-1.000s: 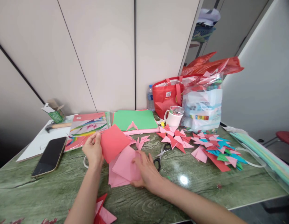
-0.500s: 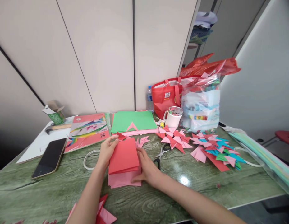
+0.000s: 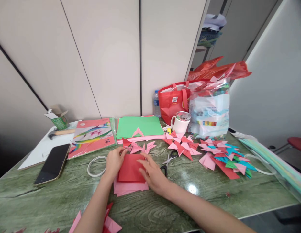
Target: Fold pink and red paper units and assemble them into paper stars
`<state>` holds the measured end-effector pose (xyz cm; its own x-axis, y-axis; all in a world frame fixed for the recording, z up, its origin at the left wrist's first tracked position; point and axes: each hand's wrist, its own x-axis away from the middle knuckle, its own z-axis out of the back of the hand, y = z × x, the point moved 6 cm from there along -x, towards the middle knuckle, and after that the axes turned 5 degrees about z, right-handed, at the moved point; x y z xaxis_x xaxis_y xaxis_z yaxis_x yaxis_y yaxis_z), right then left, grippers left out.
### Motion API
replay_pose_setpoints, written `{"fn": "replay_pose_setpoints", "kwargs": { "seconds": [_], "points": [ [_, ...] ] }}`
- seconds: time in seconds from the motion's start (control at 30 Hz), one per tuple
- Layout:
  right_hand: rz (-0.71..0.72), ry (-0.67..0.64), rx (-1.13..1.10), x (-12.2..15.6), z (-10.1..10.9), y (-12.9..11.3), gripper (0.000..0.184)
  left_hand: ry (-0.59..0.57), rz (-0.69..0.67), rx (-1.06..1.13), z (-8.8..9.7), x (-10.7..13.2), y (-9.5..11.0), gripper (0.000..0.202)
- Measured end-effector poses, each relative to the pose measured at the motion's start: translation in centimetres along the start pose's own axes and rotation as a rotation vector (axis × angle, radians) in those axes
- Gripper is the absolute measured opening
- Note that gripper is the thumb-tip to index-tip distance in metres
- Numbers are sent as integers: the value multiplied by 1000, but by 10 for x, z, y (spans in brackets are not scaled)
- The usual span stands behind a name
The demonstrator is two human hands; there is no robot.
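Note:
A red square sheet of paper [image 3: 131,169] lies on a stack of pink paper [image 3: 131,188] at the middle of the table. My left hand [image 3: 115,162] is at the red sheet's upper left edge, its fingers curled in and pinching the corner. Over the right edge reaches my right hand [image 3: 152,171], with fingers apart and the tips touching or just above the red paper. Just behind are pink and red folded paper pieces [image 3: 148,147]. Scissors [image 3: 168,161] with black handles rest right of my right hand.
Folded paper stars [image 3: 181,144] and a colourful folded pile [image 3: 228,155] lie to the right. Behind stand a white mug [image 3: 180,123], red bag [image 3: 172,105] and green paper sheets [image 3: 138,124]. At left are a tape ring [image 3: 89,168], phone [image 3: 52,164] and hammer [image 3: 63,132].
The red paper has come down from a raised, tilted position to lie on the pink stack. My right hand has moved up along its right side, and its fingers have spread.

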<state>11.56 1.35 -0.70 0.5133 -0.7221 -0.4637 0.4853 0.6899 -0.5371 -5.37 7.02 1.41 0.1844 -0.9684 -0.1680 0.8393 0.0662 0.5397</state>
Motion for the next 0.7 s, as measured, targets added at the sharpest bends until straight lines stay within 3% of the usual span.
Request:
{"fn": "replay_pose_setpoints", "kwargs": {
  "seconds": [0.03, 0.17, 0.23, 0.47, 0.6, 0.7],
  "points": [
    [33, -52, 13, 1, -2, -4, 36, -1, -4, -7, 0, 0, 1, 23],
    [126, -318, 73, 6, -17, -15, 69, 0, -6, -28, 2, 1, 6, 22],
    [118, -385, 87, 8, -21, -15, 70, 23, 2, -43, 5, -1, 7, 22],
    [84, -392, 118, 7, -25, -12, 63, 196, -1, -117, 35, -14, 14, 25],
    [88, -383, 130, 8, -27, -10, 63, 405, -42, 6, 66, -22, 9, 26],
    [106, -342, 147, 7, -23, -8, 65, 633, -25, 16, 96, -21, -12, 30]
  ]
}}
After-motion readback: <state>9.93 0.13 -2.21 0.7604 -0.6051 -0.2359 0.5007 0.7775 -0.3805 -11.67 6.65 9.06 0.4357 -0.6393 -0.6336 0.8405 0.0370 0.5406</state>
